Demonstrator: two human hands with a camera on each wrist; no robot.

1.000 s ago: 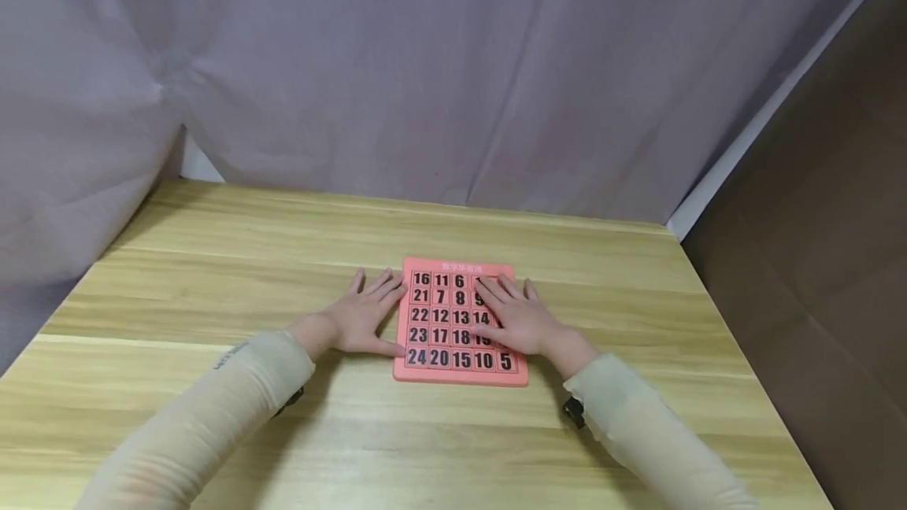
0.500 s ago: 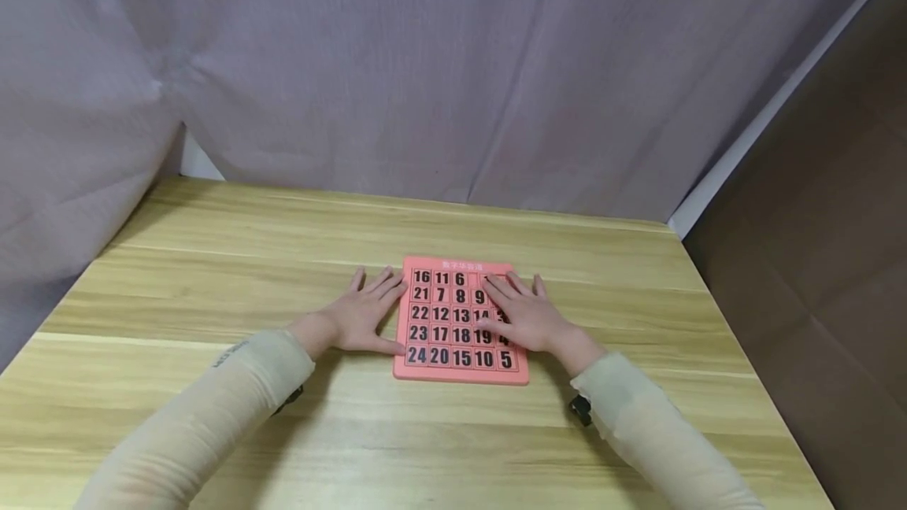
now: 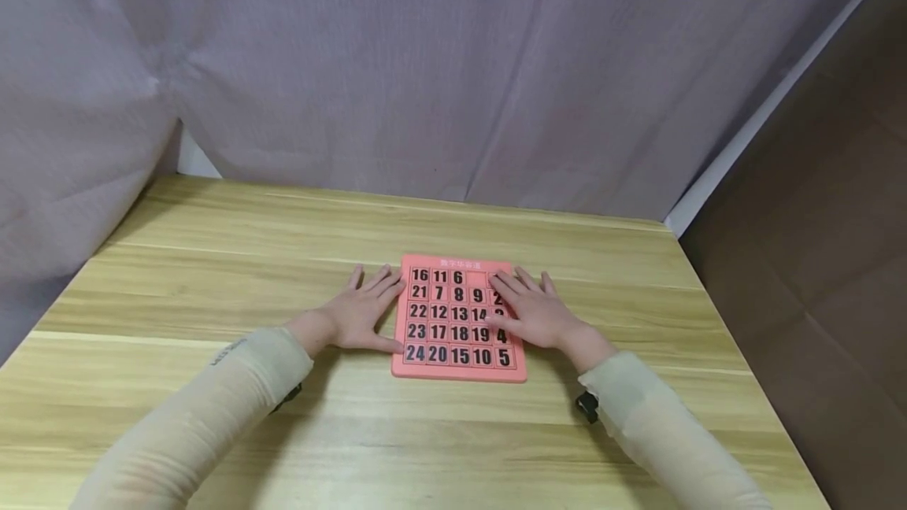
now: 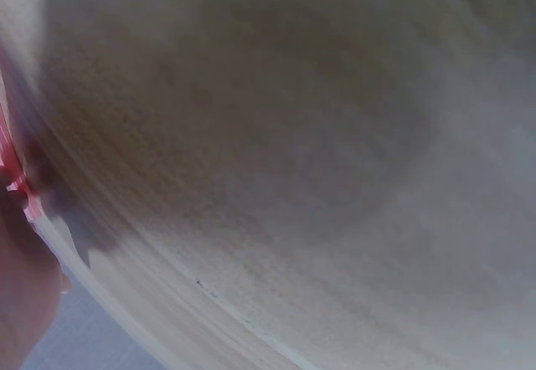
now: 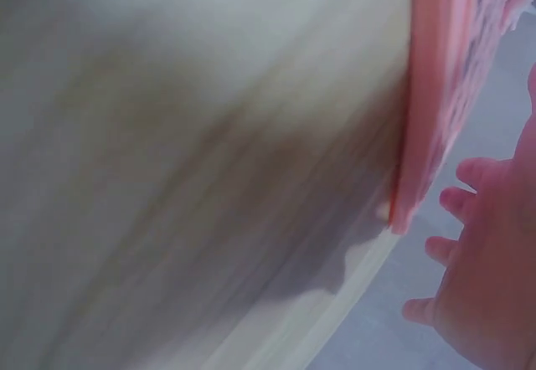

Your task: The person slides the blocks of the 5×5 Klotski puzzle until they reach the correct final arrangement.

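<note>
A pink number-tile board (image 3: 459, 319) lies flat near the middle of the wooden table (image 3: 212, 274). The left hand (image 3: 357, 319) lies flat against its left edge, fingers straight. The right hand (image 3: 533, 312), fingers spread and holding nothing, has slid rightward off the tiles, uncovering 9, 14, 19 and a blank top-row slot, so a tile has apparently just shifted.

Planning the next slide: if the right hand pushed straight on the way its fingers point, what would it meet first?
The right hand points away and leftward across the puzzle. Likely first comes the blank cell past its fingers, then the frame's far rim.
</note>
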